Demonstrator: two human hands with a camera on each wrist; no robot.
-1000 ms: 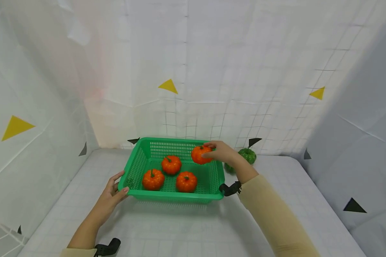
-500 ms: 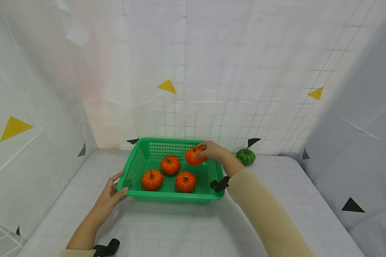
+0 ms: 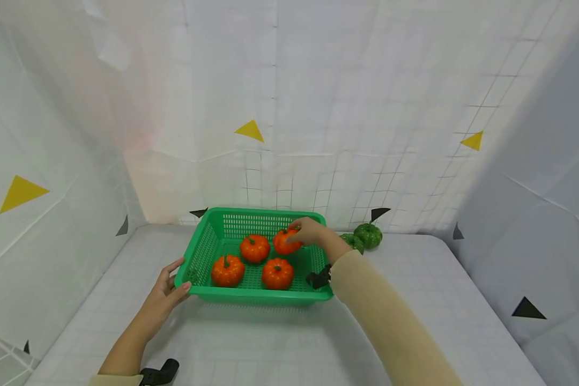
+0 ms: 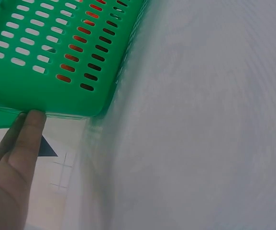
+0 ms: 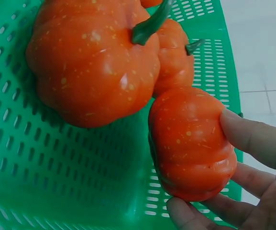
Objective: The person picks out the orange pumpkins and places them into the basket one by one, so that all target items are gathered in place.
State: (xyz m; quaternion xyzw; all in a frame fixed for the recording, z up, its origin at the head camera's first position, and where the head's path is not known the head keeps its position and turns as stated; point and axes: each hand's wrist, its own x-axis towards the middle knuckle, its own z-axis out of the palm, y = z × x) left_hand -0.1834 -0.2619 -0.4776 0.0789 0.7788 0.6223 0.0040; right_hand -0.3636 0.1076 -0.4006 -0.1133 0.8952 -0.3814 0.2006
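A green plastic basket [image 3: 260,295] with slotted walls stands on the table. At its left front corner my left hand [image 3: 160,300] holds the rim, thumb on top; in the left wrist view, fingers [image 4: 28,139] reach the rim from outside. Inside the back right part of the basket, my right hand [image 3: 311,234] grips a small orange pumpkin [image 3: 284,244] between thumb and fingers. The right wrist view shows this pumpkin [image 5: 193,143] low, beside the others. Three more orange pumpkins lie in the basket: one at front left [image 3: 228,271], one behind it [image 3: 254,249], one at front middle [image 3: 277,274].
Two green pumpkins, a rear one [image 3: 369,236] and a nearer one [image 3: 354,242] partly behind my right forearm, lie right of the basket. White sheeting [image 3: 289,107] with yellow and black triangles walls the back and sides of the white table [image 3: 251,348].
My right hand has moved left and down into the basket with the orange pumpkin in its grip. The green pumpkins show more now. My left hand stays at the rim.
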